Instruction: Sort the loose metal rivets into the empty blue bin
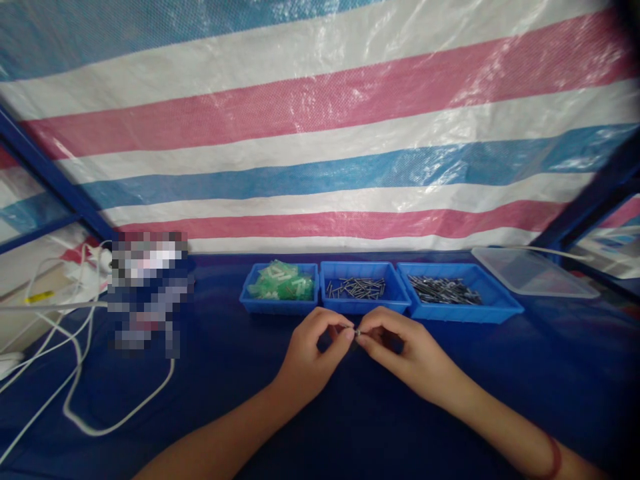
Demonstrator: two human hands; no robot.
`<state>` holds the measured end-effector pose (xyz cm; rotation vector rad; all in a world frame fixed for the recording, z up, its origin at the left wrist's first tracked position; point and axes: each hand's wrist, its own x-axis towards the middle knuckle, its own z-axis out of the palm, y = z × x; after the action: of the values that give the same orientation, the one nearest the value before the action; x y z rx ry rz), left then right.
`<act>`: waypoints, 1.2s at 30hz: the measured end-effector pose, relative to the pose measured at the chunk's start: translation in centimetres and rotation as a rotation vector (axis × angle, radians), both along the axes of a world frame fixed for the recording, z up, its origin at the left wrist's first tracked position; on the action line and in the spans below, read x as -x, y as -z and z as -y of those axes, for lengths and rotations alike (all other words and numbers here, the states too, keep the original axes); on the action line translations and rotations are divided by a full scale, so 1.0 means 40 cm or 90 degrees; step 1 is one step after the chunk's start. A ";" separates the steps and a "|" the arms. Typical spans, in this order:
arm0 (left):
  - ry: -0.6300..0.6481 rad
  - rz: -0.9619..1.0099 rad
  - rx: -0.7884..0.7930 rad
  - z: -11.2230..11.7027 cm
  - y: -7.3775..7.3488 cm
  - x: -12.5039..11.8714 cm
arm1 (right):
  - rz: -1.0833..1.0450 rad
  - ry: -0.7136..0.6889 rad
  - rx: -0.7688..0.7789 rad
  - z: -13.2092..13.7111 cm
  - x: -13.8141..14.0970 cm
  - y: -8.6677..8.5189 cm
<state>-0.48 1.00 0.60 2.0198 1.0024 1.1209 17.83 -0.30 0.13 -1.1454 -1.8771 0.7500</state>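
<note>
My left hand [324, 340] is closed in a pinch, thumb against forefinger. My right hand [395, 340] pinches too, and its fingertips meet the left ones. Between them shows a small metal piece [358, 332], mostly hidden by the fingers, so its exact kind is unclear. Both hands hover just in front of three blue bins. Green and clear plastic pieces [283, 281] fill the left bin [280, 307]. Thin metal pins or screws [357, 288] lie loose in the middle bin [367, 307]. Darker, slender metal pieces [443, 291] are heaped in the right bin [465, 314].
A clear plastic lid [535, 272] lies behind the right bin. White cables [80, 400] curl across the left side of the blue table [215, 373], near a blurred-out patch [150, 293]. A striped plastic sheet [320, 160] hangs behind, between blue frame posts [55, 177].
</note>
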 end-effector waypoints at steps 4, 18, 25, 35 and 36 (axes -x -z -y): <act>-0.002 -0.025 -0.001 -0.001 0.000 0.001 | -0.019 0.022 -0.005 -0.001 -0.007 -0.002; 0.093 -0.273 -0.069 0.004 0.010 -0.003 | 0.170 0.528 -0.225 -0.072 -0.274 -0.077; 0.097 -0.425 -0.157 0.003 0.027 -0.008 | 0.466 0.551 -0.186 -0.074 -0.373 -0.065; 0.084 -0.373 -0.177 -0.026 0.034 0.001 | 0.332 0.100 -0.229 -0.032 -0.142 -0.082; 0.088 -0.371 -0.176 -0.027 0.034 0.002 | 0.350 0.053 -0.227 -0.028 -0.117 -0.070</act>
<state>-0.56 2.06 -0.77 2.6816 0.9926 0.6258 22.53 0.82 2.93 -1.2642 -2.2723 0.0319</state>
